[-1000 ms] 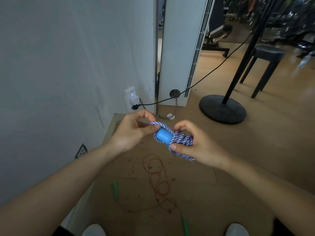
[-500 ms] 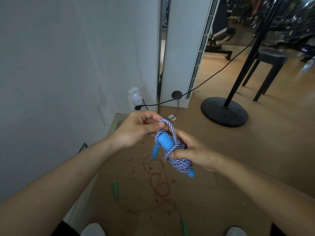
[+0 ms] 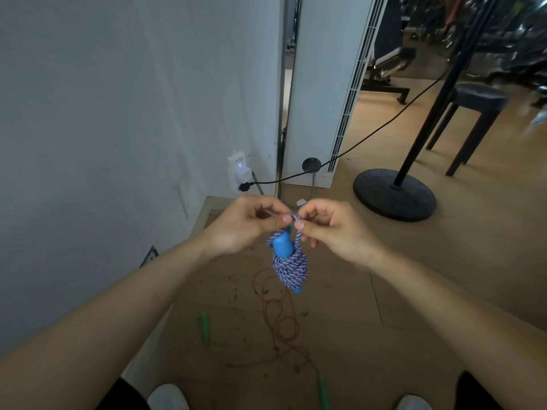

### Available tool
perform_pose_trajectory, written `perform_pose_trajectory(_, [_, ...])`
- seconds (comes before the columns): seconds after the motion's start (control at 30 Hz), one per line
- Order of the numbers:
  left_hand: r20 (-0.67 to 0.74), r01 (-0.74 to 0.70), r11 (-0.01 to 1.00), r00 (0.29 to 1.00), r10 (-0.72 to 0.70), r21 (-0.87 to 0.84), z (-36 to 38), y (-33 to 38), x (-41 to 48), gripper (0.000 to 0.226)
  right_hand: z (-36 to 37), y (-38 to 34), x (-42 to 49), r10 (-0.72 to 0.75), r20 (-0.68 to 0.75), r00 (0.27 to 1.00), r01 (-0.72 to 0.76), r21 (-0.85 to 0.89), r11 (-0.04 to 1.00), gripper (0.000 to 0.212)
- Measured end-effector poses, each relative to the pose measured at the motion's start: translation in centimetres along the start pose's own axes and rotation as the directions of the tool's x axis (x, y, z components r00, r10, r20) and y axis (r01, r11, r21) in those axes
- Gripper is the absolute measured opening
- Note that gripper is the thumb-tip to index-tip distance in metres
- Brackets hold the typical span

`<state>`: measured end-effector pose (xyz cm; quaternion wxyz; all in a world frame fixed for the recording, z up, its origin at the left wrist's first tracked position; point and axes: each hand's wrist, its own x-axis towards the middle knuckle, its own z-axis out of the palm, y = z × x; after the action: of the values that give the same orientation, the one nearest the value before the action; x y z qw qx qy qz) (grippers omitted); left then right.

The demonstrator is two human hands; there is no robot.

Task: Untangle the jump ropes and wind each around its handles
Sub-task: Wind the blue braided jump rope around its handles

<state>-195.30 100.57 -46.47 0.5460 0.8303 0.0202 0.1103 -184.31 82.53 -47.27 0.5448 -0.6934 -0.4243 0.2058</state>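
**A:** How many ropes do you count?

**B:** Two. One blue-and-white braided jump rope (image 3: 291,266) hangs in the air mid-view, wound in a tight bundle round its light-blue plastic handles (image 3: 282,246). Two blue ends show: a thick one at the bundle's twelve o'clock and a small tip at six. The other is a thin red cord jump rope (image 3: 278,318). It lies in loose loops on the brown wooden floor (image 3: 414,276), at six o'clock from the bundle.

**A:** And the red one's handles?

**B:** Two slim green handles (image 3: 204,327), both on the floor. One is at eight o'clock from the loops and one at five, near the bottom edge.

**A:** What about the grip of each hand?

**B:** The left hand (image 3: 251,226) is at ten o'clock from the bundle. Its thumb and forefinger are closed in a pinch on the loop of braided rope at the top. The right hand (image 3: 334,229), at two o'clock, pinches the same loop just beside it, with its other fingers curled in. The bundle dangles beneath the two pinches.

**A:** What else is around?

**B:** At eleven o'clock, one white plug adapter (image 3: 239,170) with a small blue light sits on the pale wall (image 3: 118,113). One black cable (image 3: 370,134) runs from it toward one o'clock. At two o'clock there is one black round stand base (image 3: 393,193) with its pole, and one black stool (image 3: 473,108) beyond it. Two white shoe tips (image 3: 165,398) show at the bottom edge.
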Motion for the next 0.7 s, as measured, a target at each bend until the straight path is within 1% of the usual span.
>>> perform_pose_trajectory(0.1, [0.007,0.032,0.992,0.999,-0.032,-0.126,-0.2,-0.2,0.0,0.023,-0.8,-0.4,0.4,-0.039,-0.016,0.999,0.04,0.035,0.999,0.005])
perform_pose_trajectory(0.17, [0.024,0.054,0.982,0.998,-0.051,-0.183,0.0,-0.5,-0.1,0.023,-1.3,-0.6,0.4,-0.052,-0.007,0.999,0.052,0.045,0.998,0.008])
perform_pose_trajectory(0.23, [0.026,0.109,0.957,0.994,-0.106,-0.269,0.5,-0.8,-0.1,0.022,-1.4,-0.8,0.3,-0.06,-0.001,0.998,0.06,0.063,0.996,0.011])
perform_pose_trajectory(0.3, [0.054,0.202,0.905,0.979,-0.196,-0.376,1.4,-0.9,-0.1,0.024,-1.3,-0.8,0.2,-0.055,-0.009,0.998,0.056,0.088,0.995,0.012])
perform_pose_trajectory(0.33, [0.09,0.256,0.871,0.966,-0.241,-0.419,1.9,-0.9,-0.1,0.026,-1.3,-0.7,0.2,-0.05,-0.02,0.999,0.052,0.104,0.993,0.012])
perform_pose_trajectory(0.4, [0.158,0.328,0.818,0.945,-0.287,-0.473,2.5,-0.9,-0.1,0.029,-1.2,-0.6,0.2,-0.035,-0.05,0.998,0.042,0.14,0.989,0.012])
perform_pose_trajectory(0.47, [0.181,0.339,0.804,0.941,-0.287,-0.489,2.8,-0.7,-0.1,0.031,-1.2,-0.8,0.1,-0.024,-0.072,0.997,0.035,0.159,0.987,0.011])
perform_pose_trajectory(0.53, [0.156,0.31,0.848,0.951,-0.268,-0.43,3.0,-0.6,-0.1,0.036,-1.1,-1.0,0.0,-0.024,-0.085,0.996,0.038,0.167,0.985,0.009])
perform_pose_trajectory(0.6, [0.12,0.247,0.904,0.968,-0.219,-0.348,3.8,-0.6,-0.3,0.048,-0.9,-1.3,-0.1,-0.017,-0.085,0.996,0.032,0.184,0.982,0.006])
perform_pose_trajectory(0.7, [0.11,0.217,0.913,0.976,-0.19,-0.347,4.7,-0.6,-0.6,0.049,-1.3,-1.7,0.1,-0.014,-0.066,0.998,0.023,0.143,0.989,0.006])
